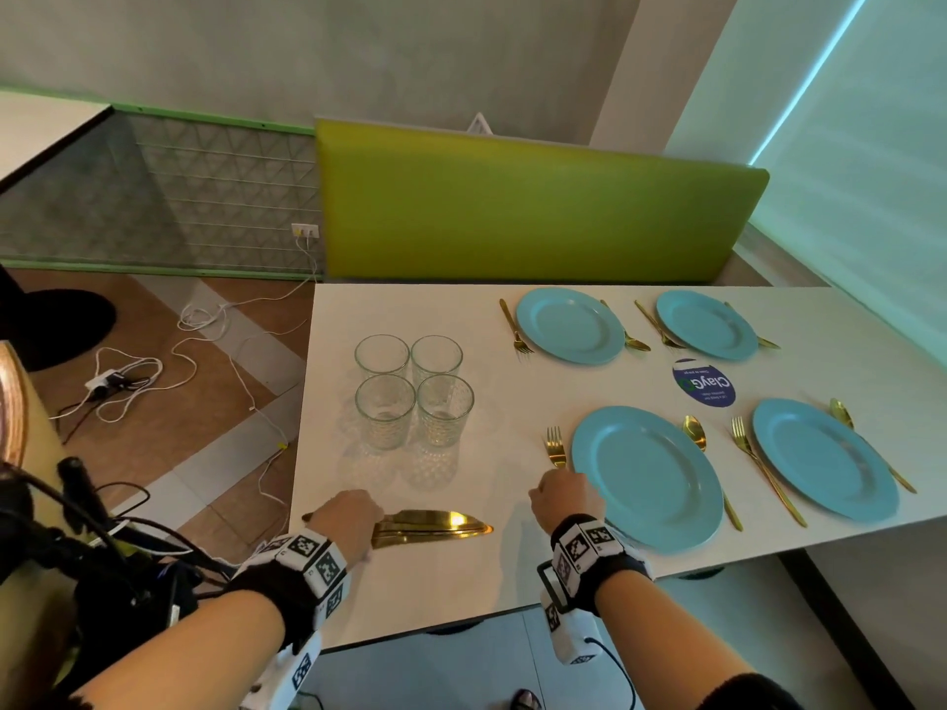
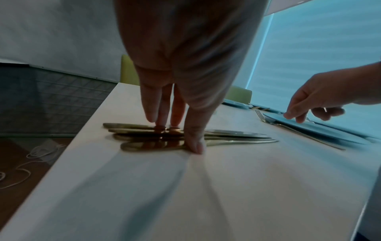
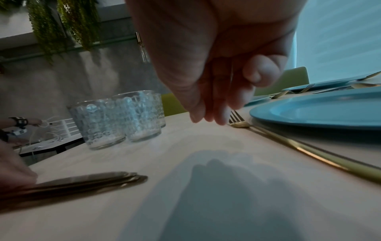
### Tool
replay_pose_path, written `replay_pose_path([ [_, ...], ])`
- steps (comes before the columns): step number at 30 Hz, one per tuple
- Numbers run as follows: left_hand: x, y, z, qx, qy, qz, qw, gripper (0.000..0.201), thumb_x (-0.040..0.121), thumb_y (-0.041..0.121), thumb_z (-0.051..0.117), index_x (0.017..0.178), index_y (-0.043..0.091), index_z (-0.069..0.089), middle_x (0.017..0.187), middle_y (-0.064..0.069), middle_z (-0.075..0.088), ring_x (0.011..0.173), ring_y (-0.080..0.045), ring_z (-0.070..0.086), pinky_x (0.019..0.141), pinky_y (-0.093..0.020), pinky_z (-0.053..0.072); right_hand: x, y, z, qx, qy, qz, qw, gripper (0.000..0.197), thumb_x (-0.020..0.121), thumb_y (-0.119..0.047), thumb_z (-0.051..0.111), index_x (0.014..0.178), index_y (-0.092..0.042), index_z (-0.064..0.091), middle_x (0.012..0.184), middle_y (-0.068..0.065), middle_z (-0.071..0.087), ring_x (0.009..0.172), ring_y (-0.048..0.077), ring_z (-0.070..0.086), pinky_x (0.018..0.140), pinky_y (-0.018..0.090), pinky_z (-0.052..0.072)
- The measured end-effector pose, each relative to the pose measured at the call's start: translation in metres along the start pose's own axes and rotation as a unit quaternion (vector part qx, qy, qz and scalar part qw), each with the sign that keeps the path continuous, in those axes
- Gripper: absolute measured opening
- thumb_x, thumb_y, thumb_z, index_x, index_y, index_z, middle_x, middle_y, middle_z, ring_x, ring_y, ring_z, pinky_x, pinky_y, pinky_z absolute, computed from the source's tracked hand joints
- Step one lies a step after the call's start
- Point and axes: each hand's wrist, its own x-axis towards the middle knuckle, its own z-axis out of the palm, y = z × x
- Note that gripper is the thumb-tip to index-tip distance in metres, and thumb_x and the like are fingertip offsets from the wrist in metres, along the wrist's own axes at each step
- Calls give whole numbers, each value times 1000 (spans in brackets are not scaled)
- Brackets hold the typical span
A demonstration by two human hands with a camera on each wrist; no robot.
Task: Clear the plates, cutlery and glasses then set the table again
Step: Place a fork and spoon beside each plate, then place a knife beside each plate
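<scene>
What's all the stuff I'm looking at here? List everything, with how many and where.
Plates: four, blue, on the right half of the table.
Forks: four, gold, one left of each plate.
Spoons: four, gold, one right of each plate.
Knives: a gold pile, count unclear, near the table's front edge.
Glasses: four, clear, clustered left of the plates.
Sticker: one, blue, round, between the plates.
Table: one, white.
Bench back: one, green, behind the table.
Cables: white, on the floor.
Left hand: fingers resting on the knives.
Right hand: at the nearest fork.
</scene>
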Motion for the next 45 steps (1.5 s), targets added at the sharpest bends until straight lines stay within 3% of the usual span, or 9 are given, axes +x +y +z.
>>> replay_pose_path([
  [3, -3, 4, -4, 17, -3, 8, 1000, 28, 87, 12, 54, 113, 8, 64, 93, -7, 58, 112, -26, 59, 91, -31, 47, -6, -6, 6, -2, 0, -11, 1000, 31, 95, -29, 46, 116, -12, 62, 115, 7, 64, 106, 23, 62, 84, 31, 50],
  [7, 0, 4, -5, 26, -3, 10, 1000, 31, 88, 9, 55, 117, 9, 62, 121, -12, 59, 113, -27, 58, 92, -32, 47, -11, -9, 14, 5, -8, -15, 1000, 31, 94, -31, 47, 114, -13, 63, 114, 8, 64, 103, 23, 63, 83, 31, 51],
  [26, 19, 25, -14, -59, -27, 2, 998, 34, 96, 15, 42, 126, 0, 50, 131, -17, 52, 119, -28, 54, 94, -28, 44, -20, 1, 13, 8, -69, -79, 994, 30, 94, -32, 49, 110, -14, 66, 111, 5, 67, 101, 19, 63, 86, 29, 53],
  [28, 22, 31, -18, -100, -45, 1, 994, 32, 94, 19, 46, 117, 0, 57, 124, -14, 58, 113, -26, 57, 89, -27, 45, -20, -2, 13, 33, -91, -90, 991, 28, 93, -33, 52, 108, -15, 68, 111, 4, 67, 102, 18, 62, 85, 27, 51],
  [30, 25, 39, -24, -142, -55, 7, 988, 17, 90, 19, 51, 87, 6, 62, 94, -9, 61, 86, -20, 60, 71, -23, 46, -19, -6, 15, 77, -111, -90, 987, 29, 91, -36, 56, 105, -14, 69, 108, 3, 68, 97, 16, 62, 82, 25, 50],
  [33, 30, 53, -28, -221, -36, 5, 975, 35, 84, 15, 56, 54, 17, 37, 61, 2, 37, 59, -12, 41, 48, -18, 27, -17, -13, 13, 193, -150, -68, 967, 33, 89, -39, 59, 101, -11, 70, 92, 0, 69, 71, 10, 61, 62, 18, 52],
  [37, 33, 73, -39, -270, -25, 28, 962, 25, 85, 17, 58, 61, 18, 51, 63, 4, 44, 63, -11, 45, 50, -17, 30, -14, -20, 6, 317, -170, -51, 932, 27, 89, -40, 58, 89, -15, 69, 79, -6, 67, 55, 6, 57, 52, 17, 46],
  [41, 34, 87, -48, -293, -4, 36, 955, 24, 87, 18, 57, 105, 4, 64, 96, -10, 64, 93, -24, 60, 68, -22, 38, -7, -18, 1, 357, -156, -14, 921, 25, 87, -38, 63, 70, -20, 62, 72, -6, 67, 51, 5, 55, 49, 17, 45],
  [45, 35, 98, -49, -307, 0, 37, 951, 10, 87, 18, 56, 90, 12, 63, 103, -12, 63, 98, -25, 59, 70, -21, 38, -3, -10, -2, 432, -173, 35, 884, 20, 84, -29, 69, 73, -13, 62, 68, -2, 66, 49, 9, 54, 45, 18, 42],
])
